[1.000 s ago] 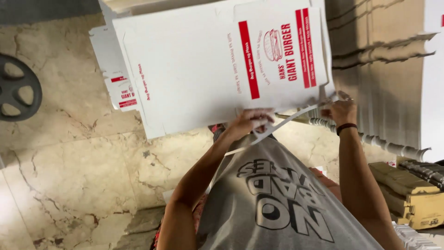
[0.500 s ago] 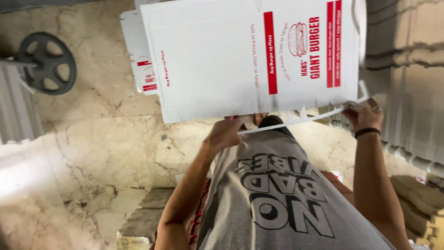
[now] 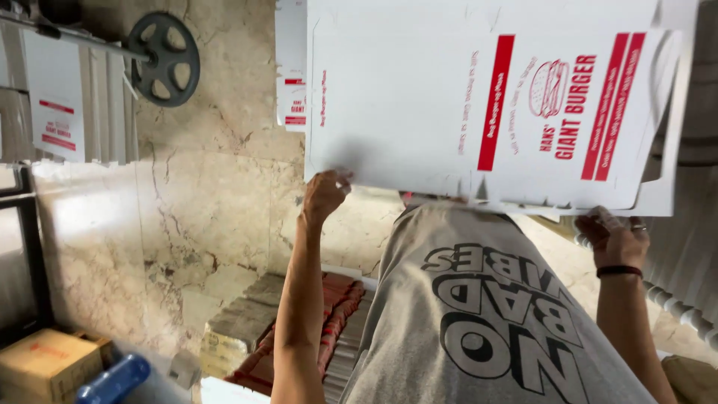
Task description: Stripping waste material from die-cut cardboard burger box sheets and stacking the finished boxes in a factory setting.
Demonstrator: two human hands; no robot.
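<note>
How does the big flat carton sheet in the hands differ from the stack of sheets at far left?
The carton sheet is held up by the left hand and right hand; the stacked sheets stand untouched on edge. The held sheet fills much of the view; the stack looks smaller and farther off. The held one is a single piece; the others are many together. Both are white card with red print.

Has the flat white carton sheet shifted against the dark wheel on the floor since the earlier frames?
Yes. The carton sheet now sits farther right of the dark wheel, with more bare marble floor between them.
</note>
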